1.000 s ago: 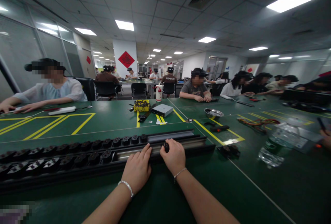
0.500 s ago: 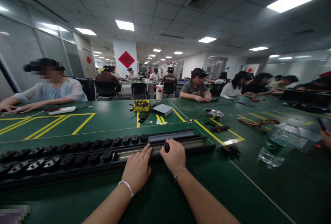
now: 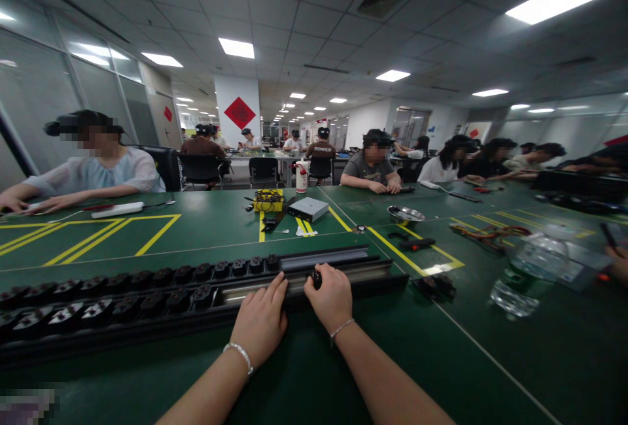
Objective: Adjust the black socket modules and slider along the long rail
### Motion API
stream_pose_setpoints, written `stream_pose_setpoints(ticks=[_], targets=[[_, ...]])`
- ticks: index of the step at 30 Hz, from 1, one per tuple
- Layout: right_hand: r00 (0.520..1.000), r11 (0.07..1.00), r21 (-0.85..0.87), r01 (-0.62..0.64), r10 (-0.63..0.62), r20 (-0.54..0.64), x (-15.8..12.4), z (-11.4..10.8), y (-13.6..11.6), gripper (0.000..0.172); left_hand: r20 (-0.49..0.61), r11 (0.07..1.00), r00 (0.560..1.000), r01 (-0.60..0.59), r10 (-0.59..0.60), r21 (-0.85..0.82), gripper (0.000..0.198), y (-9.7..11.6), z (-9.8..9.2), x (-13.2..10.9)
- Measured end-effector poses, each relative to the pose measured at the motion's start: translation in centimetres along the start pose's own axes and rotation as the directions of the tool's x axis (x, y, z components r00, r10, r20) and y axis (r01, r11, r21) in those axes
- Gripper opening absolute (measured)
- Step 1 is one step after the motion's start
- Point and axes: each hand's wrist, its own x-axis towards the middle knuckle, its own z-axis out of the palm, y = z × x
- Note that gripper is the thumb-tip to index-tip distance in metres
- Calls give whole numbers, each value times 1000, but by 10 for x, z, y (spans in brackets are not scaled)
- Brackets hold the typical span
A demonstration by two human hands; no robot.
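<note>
Two long black rails lie side by side on the green table, a front rail [image 3: 377, 281] and a back rail [image 3: 324, 257]. Several round black modules [image 3: 152, 304] fill their left part. My left hand [image 3: 261, 320] rests flat on the front rail, fingers stretched and nothing in them. Just right of it, my right hand [image 3: 330, 297] is closed round a small black part [image 3: 316, 278] at the same rail. The fingers partly cover that part, so its shape is unclear.
Beyond the rails are a yellow basket of cables [image 3: 269, 200], a grey box [image 3: 308, 209] and a metal bowl [image 3: 405, 214]. To the right stand a water bottle [image 3: 530, 274] and black parts [image 3: 436, 286]. People sit across the table; another person's hand shows at the right edge.
</note>
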Motion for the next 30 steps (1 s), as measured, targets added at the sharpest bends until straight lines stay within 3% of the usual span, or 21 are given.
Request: stream_pose_setpoints(ticks=[30], targets=[[1000,1000,19,-15,15,-6,-1,2,1,22,7,1000,1000,-7,7,0,53,0,-1,0]])
